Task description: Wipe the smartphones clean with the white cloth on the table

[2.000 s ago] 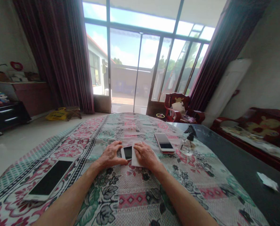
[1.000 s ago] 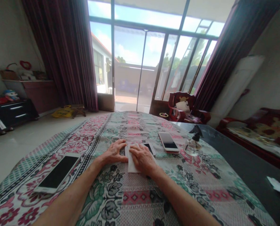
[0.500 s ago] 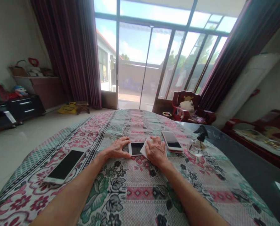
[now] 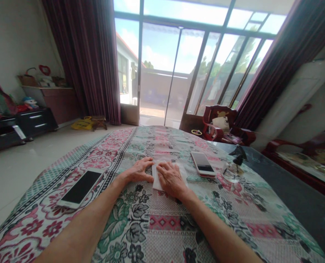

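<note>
My right hand (image 4: 171,179) lies on a folded white cloth (image 4: 156,182) and presses it down on the flowered tablecloth (image 4: 162,226). Its fingers are bent over the cloth. My left hand (image 4: 138,171) sits just left of the cloth with its fingers curled against the cloth's left edge. The small white phone seen a moment ago is hidden under the cloth and my hands.
A pink-edged phone (image 4: 203,164) lies face up to the right. A larger white phone (image 4: 81,187) lies at the left. A small glass spray bottle (image 4: 233,170) stands by the dark glass table part (image 4: 293,197). Chairs and a sofa stand beyond.
My right hand has slid the cloth leftwards over the small phone, which showed half a second ago and is now covered. My left hand has stayed at its left end.
</note>
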The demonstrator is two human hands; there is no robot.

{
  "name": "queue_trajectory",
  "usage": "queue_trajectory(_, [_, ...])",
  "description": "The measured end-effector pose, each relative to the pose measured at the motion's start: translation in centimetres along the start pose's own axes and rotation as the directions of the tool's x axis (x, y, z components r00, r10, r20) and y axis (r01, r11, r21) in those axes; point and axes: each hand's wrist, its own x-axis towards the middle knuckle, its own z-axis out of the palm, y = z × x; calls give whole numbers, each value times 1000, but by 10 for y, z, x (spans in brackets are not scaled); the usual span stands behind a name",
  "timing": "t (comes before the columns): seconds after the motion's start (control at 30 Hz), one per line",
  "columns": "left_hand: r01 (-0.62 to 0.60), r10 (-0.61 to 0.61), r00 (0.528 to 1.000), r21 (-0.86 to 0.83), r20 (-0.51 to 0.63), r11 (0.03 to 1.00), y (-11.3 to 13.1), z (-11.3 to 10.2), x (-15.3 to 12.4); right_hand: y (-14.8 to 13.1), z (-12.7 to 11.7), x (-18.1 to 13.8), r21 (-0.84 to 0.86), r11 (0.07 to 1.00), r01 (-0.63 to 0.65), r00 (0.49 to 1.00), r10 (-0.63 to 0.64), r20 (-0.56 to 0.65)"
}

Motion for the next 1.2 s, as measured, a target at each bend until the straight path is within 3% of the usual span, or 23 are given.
queue_trajectory(0.13, [-7, 6, 1000, -28, -13, 1000, 1, 1, 2, -7, -3, 0, 33, 998, 54, 997, -56, 60])
queue_trajectory(0.27, [1, -1, 1000, -31, -9, 1000, 2, 0, 1, -2, -3, 2, 26, 999, 30, 998, -32, 61])
queue_trajectory(0.5, [25, -25, 999, -26, 21, 999, 4, -3, -2, 23, 1, 3, -45, 990, -132, 990, 129, -52])
queue_trajectory(0.7, [35, -35, 999, -3, 27, 999, 9, -5, -3, 30, -6, -1, -108, 944, -310, 943, 292, -160])
queue_trajectory(0.87, [35, -35, 999, 28, 21, 999, 12, -3, -4, 24, -8, -4, -61, 993, -98, 991, 92, -101])
queue_trajectory(1.03, [33, -33, 999, 58, 8, 998, 11, 0, -3, 16, -3, -2, -4, 997, 75, 992, -75, -98])
queue_trajectory(1.2, [28, -28, 1000, 59, -2, 998, 13, -1, -3, 18, -1, -1, 98, 986, 135, 981, -120, -150])
